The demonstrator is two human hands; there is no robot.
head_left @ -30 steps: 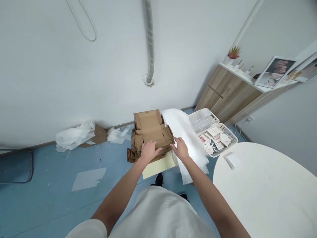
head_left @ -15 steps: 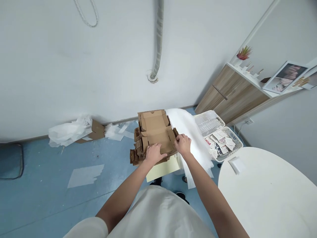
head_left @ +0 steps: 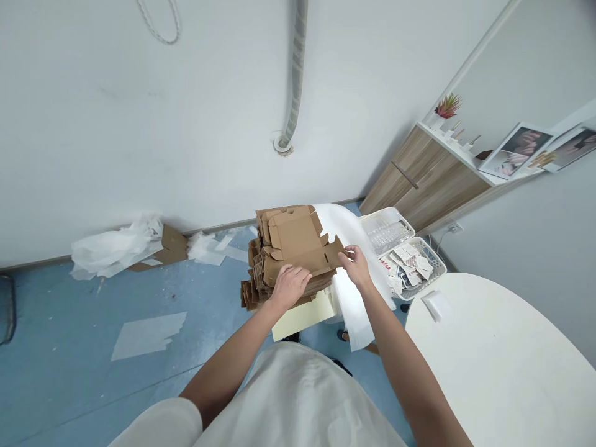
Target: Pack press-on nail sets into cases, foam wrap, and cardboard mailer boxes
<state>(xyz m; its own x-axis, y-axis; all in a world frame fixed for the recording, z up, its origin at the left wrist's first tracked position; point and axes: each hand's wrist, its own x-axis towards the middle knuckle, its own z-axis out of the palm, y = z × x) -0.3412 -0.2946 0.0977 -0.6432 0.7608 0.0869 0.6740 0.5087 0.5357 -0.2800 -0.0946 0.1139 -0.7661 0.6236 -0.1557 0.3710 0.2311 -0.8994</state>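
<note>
A flat, unfolded cardboard box (head_left: pixel 298 239) lies on top of a stack of brown cardboard box blanks (head_left: pixel 257 268). At its near edge, my left hand (head_left: pixel 289 285) is closed over the front panel, fingers bent and together. The thumb side of my right hand (head_left: pixel 356 267) pinches the side flap (head_left: pixel 333 253) at the box's right end, which stands raised a little. White foam sheets (head_left: pixel 349 292) hang down right beside the stack. Below the stack juts a pale yellow sheet (head_left: pixel 302 316).
Two white baskets, one with clear plastic packs (head_left: pixel 388 228) and one with paper cards (head_left: pixel 412 264), stand to the right. A round white table (head_left: pixel 493 354) is at the lower right, a wooden cabinet (head_left: pixel 428 167) behind. Plastic wrapping (head_left: pixel 118 248) lies along the wall.
My right hand has moved slightly right and up, lifting and turning out the box's right flap. The top box has shifted and turned a little; my left hand stays at its near edge.
</note>
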